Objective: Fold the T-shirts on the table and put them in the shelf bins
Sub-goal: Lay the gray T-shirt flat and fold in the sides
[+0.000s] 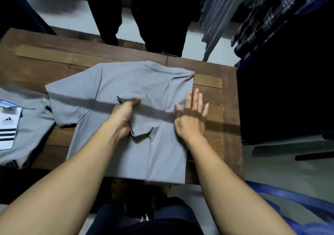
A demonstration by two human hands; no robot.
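Now a grey T-shirt [115,83] lies flat on the wooden bench [54,61], its right side folded inward to a straight edge and its left sleeve spread out. Of the hands, the left hand [124,117] grips the fabric at the collar, while the right hand [191,119] lies flat, fingers straight and spread, at the folded edge. A second grey shirt [30,126] with a striped card tag [8,124] lies just beside the sleeve.

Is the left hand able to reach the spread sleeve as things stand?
Probably yes: the sleeve lies uncovered, nothing between it and the left hand, which must release the shirt it grips.
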